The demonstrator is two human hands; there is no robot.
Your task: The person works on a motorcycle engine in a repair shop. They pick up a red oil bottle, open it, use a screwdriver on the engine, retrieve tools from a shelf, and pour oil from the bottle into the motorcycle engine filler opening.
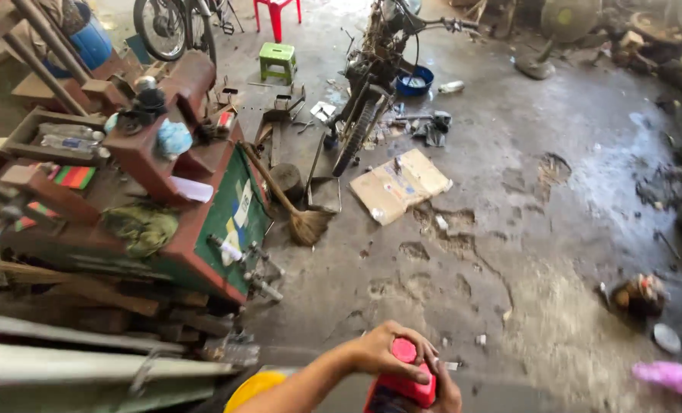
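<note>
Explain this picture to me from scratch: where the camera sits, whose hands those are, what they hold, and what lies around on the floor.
There is no machine here, only a person. The single picture comes from a camera worn on that person's head, looking down and forward across a workshop floor.

At the bottom edge, the left hand wraps over the red cap of a red bottle. The right hand is mostly hidden behind the bottle and seems to steady it.

On the floor lie a broom, a flattened cardboard box, a stripped motorcycle, a blue bowl and a green stool. To the left stands a cluttered red and green workbench.
</note>
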